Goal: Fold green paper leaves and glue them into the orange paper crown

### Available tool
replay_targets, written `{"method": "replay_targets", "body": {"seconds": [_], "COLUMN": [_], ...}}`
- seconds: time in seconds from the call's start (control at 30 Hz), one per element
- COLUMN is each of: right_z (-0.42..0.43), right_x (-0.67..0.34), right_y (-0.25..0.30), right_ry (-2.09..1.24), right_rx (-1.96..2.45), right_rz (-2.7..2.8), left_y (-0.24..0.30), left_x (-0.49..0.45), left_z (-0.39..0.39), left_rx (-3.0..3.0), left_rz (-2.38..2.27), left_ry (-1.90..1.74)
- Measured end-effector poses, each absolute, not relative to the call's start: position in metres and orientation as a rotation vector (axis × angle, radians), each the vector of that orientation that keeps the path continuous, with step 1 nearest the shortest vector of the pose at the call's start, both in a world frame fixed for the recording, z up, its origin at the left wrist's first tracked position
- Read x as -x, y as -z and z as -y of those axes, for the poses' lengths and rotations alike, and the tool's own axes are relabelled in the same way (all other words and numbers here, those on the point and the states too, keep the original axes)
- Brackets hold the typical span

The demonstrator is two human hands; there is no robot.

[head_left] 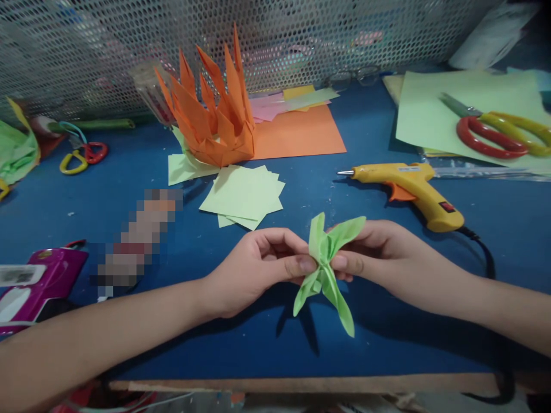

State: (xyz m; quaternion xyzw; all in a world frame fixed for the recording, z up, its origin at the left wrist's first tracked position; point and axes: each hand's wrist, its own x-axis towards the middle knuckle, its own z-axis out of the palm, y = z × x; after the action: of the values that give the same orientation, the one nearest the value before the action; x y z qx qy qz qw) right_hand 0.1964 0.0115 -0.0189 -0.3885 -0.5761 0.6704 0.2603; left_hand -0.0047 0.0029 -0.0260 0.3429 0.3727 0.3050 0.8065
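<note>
A folded light-green paper piece (pixel 328 269) with several pointed flaps is held above the blue table (pixel 387 321), near its front edge. My left hand (pixel 258 269) pinches its middle from the left with thumb and fingers. From the right, my right hand (pixel 383 255) pinches the same spot. Both hands are closed on the paper. Two flaps point up and two hang down.
A stack of light-green paper squares (pixel 243 195) lies behind the hands, an orange folded paper crown (pixel 213 112) and orange sheet (pixel 297 135) beyond. A yellow glue gun (pixel 413 186) lies at right, red-and-yellow scissors (pixel 499 132) on green paper (pixel 430 115) far right. A purple pack (pixel 34 284) sits left.
</note>
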Motion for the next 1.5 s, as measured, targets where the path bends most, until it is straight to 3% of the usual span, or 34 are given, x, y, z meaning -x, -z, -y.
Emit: {"method": "replay_targets", "body": {"seconds": [0.7,1.03,1.3,1.5], "right_z": [-0.002,-0.001,0.002,-0.003], "right_x": [-0.195,-0.189,-0.193,-0.199], "right_y": [0.023,0.019,0.025,0.014], "right_ry": [-1.501,-1.626,-1.293,-0.804], "right_rx": [1.083,1.037,1.032,0.801], "right_rz": [1.781,1.596,1.698,2.131], "left_y": [0.019,0.019,0.020,0.014], "left_x": [0.005,0.000,-0.001,0.000], "left_z": [-0.011,0.002,0.007,0.005], "left_rx": [-0.706,-0.834,-0.871,-1.073], "left_rz": [-0.816,-0.945,-0.827,-0.945], "left_ry": [-0.493,-0.744,-0.784,-0.812]}}
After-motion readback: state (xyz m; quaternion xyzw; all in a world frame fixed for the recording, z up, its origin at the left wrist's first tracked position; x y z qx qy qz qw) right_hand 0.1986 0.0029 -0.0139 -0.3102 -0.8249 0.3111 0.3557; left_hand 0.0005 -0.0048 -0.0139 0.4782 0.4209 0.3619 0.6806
